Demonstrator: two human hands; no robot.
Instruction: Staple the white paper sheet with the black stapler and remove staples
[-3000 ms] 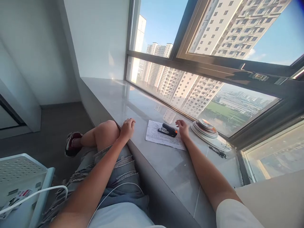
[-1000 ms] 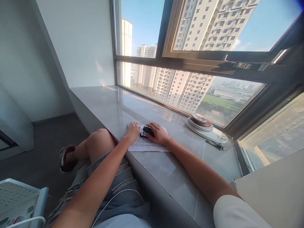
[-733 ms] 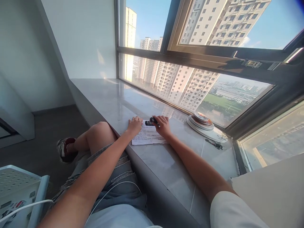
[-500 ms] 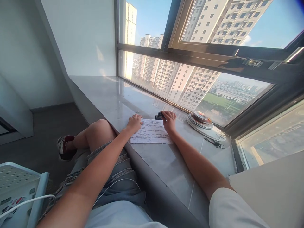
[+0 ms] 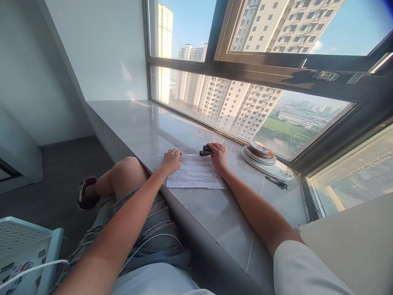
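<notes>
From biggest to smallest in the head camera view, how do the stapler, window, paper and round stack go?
1. Window
2. Paper and round stack: too alike to rank
3. Stapler, partly hidden by the right hand

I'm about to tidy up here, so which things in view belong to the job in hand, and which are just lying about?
In use:
Black stapler, in the right hand
Text-covered paper, left hand at its corner

Apparently lying about:
Stack of round, flat things by the window
Small dark item beside it, too small to identify
White basket, lower left
</notes>
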